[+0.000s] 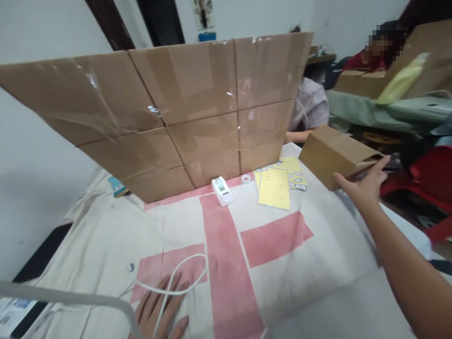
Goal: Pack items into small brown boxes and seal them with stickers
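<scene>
At the right, my right hand [365, 183] grips the near end of a small brown cardboard box [326, 153], held tilted at the table's right side. Its thumb presses on the lower edge, and the fingers reach around the end with loose flaps. My left hand [158, 308] lies with fingers spread on the pink and white cloth [233, 263] near the front edge. A looped white cable [190, 258] passes over its fingers.
A wall of taped cardboard boxes [201, 99] stands across the table's back. Before it lie a small white device with a screen [221, 190], a tape roll [246, 179] and yellow sheets [274, 188]. One person [310, 101] sits behind; another is farther right. A red chair [429, 183] stands right.
</scene>
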`<state>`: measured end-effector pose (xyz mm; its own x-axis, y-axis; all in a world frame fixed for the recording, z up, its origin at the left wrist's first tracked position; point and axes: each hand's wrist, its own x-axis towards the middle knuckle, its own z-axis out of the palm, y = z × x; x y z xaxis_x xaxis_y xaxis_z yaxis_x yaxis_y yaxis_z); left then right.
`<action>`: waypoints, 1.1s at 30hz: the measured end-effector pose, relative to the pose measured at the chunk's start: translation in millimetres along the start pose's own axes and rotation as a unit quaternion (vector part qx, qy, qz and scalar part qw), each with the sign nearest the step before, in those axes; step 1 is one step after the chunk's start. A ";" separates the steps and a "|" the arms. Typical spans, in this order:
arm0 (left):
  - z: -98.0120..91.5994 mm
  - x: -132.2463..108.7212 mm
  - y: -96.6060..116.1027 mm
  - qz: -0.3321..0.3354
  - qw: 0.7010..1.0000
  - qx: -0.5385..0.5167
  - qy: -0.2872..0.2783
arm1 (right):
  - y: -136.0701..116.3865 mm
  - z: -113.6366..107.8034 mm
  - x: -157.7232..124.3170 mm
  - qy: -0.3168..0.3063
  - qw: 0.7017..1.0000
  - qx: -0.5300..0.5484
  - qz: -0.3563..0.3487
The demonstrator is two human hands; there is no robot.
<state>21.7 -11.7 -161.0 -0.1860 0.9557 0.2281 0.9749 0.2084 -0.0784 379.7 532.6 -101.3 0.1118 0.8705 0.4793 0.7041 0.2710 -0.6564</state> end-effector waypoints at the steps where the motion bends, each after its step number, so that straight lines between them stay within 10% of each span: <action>1: -2.5 1.8 1.4 -0.002 1.000 0.012 0.007 | -9.2 15.4 11.6 -0.013 1.000 0.007 0.006; 8: -5.0 2.3 7.9 0.027 0.998 0.032 0.052 | -93.3 52.6 4.6 -0.038 0.999 0.034 -0.016; 14: -8.8 10.9 6.0 -0.041 0.992 -0.107 0.060 | -256.6 65.0 -180.5 -0.178 0.899 0.144 -0.372; 18: -40.2 37.4 -52.6 -0.126 0.955 -0.218 0.159 | -372.7 97.7 -295.9 -0.344 0.776 0.188 -0.495; 20: -60.6 58.1 -97.1 -0.253 0.862 -0.301 0.320 | -431.1 126.4 -327.6 -0.389 0.741 0.235 -0.495; 23: -78.1 101.9 -166.2 -0.463 0.585 -0.510 0.429 | -519.9 184.8 -354.1 -0.437 0.739 0.298 -0.417; 27: -55.6 174.0 -241.3 -0.557 0.449 -0.574 0.398 | -615.1 263.4 -371.8 -0.456 0.829 0.227 -0.230; 33: 10.6 226.0 -300.3 -0.579 0.340 -0.639 0.376 | -686.2 328.6 -350.4 -0.365 0.858 0.176 -0.316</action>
<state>-314.4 143.9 -96.2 -0.9205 -0.0368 -0.3891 -0.3501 -0.3648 0.8628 -373.1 176.6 -10.3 -0.7736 0.4949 0.3958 0.1935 0.7792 -0.5961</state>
